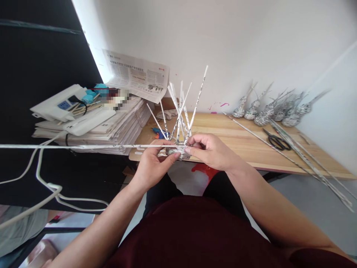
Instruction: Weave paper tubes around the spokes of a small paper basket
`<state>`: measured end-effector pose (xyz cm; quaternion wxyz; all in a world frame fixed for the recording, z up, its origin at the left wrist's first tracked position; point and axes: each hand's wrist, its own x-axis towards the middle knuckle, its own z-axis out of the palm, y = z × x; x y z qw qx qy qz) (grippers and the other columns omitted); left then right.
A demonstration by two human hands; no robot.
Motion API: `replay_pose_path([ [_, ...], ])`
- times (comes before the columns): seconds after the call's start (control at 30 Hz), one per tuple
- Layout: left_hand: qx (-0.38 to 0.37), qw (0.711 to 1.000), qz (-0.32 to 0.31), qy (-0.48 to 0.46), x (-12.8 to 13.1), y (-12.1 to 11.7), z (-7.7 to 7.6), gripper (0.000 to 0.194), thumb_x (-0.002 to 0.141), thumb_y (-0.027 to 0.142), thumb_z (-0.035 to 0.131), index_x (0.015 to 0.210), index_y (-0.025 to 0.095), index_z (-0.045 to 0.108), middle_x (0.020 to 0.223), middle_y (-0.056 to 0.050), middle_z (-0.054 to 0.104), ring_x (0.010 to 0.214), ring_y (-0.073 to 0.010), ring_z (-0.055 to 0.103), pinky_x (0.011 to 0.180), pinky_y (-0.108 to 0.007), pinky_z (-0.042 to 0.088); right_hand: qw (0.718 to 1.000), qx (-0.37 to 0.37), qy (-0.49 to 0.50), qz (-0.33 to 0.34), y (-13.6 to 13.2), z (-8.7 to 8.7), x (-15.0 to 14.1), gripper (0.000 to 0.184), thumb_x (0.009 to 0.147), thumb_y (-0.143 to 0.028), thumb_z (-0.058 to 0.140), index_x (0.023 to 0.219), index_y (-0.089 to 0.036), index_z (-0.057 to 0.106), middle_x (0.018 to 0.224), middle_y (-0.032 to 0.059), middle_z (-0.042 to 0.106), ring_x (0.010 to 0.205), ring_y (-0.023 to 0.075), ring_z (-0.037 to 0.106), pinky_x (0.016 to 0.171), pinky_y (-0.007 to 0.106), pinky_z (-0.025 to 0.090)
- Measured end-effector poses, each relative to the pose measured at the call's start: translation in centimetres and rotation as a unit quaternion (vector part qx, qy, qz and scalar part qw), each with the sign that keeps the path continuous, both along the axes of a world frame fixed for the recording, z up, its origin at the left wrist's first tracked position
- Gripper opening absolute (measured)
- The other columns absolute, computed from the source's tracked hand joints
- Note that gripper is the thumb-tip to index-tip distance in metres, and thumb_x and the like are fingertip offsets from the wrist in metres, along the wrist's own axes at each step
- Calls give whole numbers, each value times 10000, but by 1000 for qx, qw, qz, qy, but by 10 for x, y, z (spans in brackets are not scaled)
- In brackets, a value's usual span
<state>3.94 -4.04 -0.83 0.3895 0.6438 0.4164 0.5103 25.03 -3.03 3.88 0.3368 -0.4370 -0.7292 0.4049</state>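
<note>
Between my hands is a small woven newspaper piece (182, 153), with several rolled-paper stakes (196, 100) sticking up from it. My left hand (156, 160) is closed at the piece's left side, its thumb pressed against the weave. A long rolled-paper strand (83, 146) runs from the piece out past the left edge of the view, passing by my left fingers. At the piece's right side, my right hand (209, 150) pinches the weave and strand near the base of a stake. The fingertips partly hide the woven body.
Scissors (277, 141) and long paper rods (312, 167) lie on the wooden table (223, 130) at right. Several finished woven pieces (264, 113) stand by the wall. A newspaper stack (122, 126) with a power strip (89, 118) on it is at left; white cables (39, 163) hang below.
</note>
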Motion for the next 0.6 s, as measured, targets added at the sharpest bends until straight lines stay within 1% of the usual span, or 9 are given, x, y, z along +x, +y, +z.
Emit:
replay_pose_path([
  [0.1,13,1000,-1,4,1,-1,1,313,819,361,776,1071,189,707,1094,-92,686,1028,-240,661,761,-310,594,1000,-8,1,1,0,-2,0,157,879,-321,643,806,-184,626,569,-83,384,524,79,326,504,249,252],
  [0.23,45,998,15,47,5,-2,3,242,841,358,754,1015,190,753,1077,-86,690,1060,-233,647,798,-304,583,1000,-18,18,1,0,-8,0,160,877,-324,648,813,-180,619,583,-78,402,535,78,341,513,248,258],
  [0.37,32,998,28,36,8,-3,-3,247,811,362,774,976,182,737,1063,-83,665,1018,-230,645,737,-291,582,999,-19,28,-3,1,-15,0,159,876,-321,642,814,-177,615,595,-73,417,548,80,351,520,244,274],
  [0.5,2,1000,11,26,9,-3,-7,266,812,376,769,982,177,719,1082,-95,655,987,-234,650,723,-303,576,999,-31,28,-2,1,-17,1,167,869,-332,640,817,-176,613,601,-72,412,553,80,350,523,237,290],
  [0.6,-5,1000,-4,30,9,-3,-4,241,828,380,756,954,177,721,1038,-86,678,988,-228,643,777,-306,552,999,-36,28,5,0,-15,2,163,857,-327,648,805,-178,605,591,-75,399,548,81,342,518,235,285],
])
